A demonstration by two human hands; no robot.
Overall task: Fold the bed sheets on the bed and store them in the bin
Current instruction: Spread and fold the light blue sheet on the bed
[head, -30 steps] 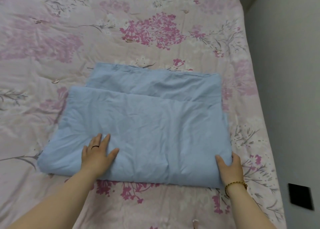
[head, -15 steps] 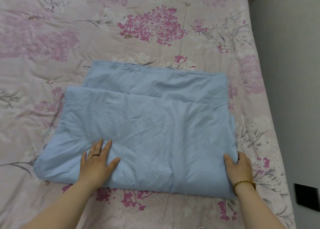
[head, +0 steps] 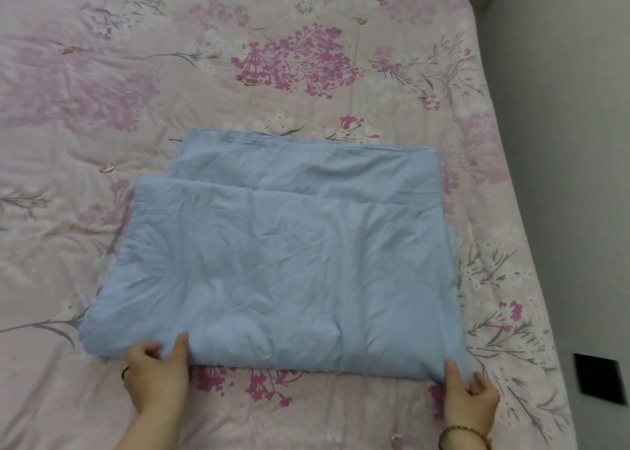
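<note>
Bed sheet, light blue, lay folded in a broad rectangle at the centre of the frame, flat on the bed. Both hands held it along its near edge, which was a rounded fold.

The left hand, at the lower left of the frame, gripped that edge just inside the sheet's near left corner. The thumb lay on top of the cloth and the curled fingers bunched a small ridge of fabric against it. A dark ring showed on one finger.

The right hand, at the lower right, pinched the near right corner, with the thumb on the upper face and the fingers curled round the corner's outer side. A beaded bracelet sat on that wrist. How far the fingers of either hand reached under the sheet could not be seen.

The top layer of the sheet was creased, with wrinkles radiating from the left-hand grip. Its far edge stopped short of the layer beneath, which left a band of the lower layer exposed toward the top of the frame. That lower band sat inset from the top layer's left side.

The floral bedspread, pale pink with magenta blossom sprays and grey stems, carried the sheet and filled most of the frame. A grey surface ran down the right edge of the frame beside the bed. A dark rectangular item showed on it at the lower right; its kind could not be determined.
</note>
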